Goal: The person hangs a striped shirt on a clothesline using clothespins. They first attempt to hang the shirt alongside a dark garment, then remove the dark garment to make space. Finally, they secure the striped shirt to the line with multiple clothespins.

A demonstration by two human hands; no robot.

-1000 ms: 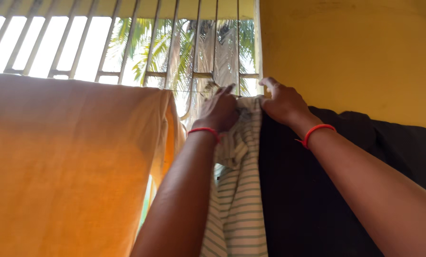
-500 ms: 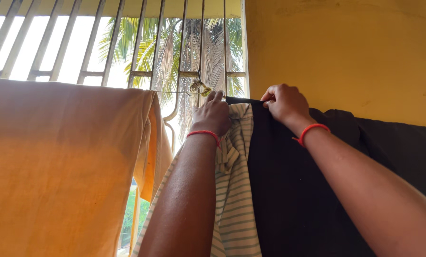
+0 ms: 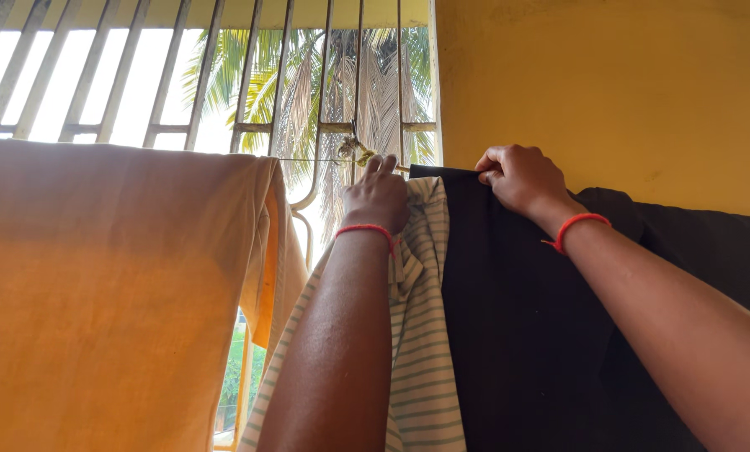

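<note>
Two hands work at the top of a thin clothesline strung across a barred window. Our left hand rests on the upper fold of a green-striped white cloth, fingers stretched toward the knot where the line ties to the bars; we cannot tell whether it pinches the cloth or only presses it. Our right hand is clenched on the top edge of a black garment, which hangs against the yellow wall. The striped cloth and the black garment touch along one vertical edge. Left of the striped cloth, an orange sheet hangs over the line, with a narrow gap of window light between them; that gap is the only free stretch of line. Compared with half a second ago, the black edge sits further right, so more of the striped cloth shows, and our hands are further apart.
</note>
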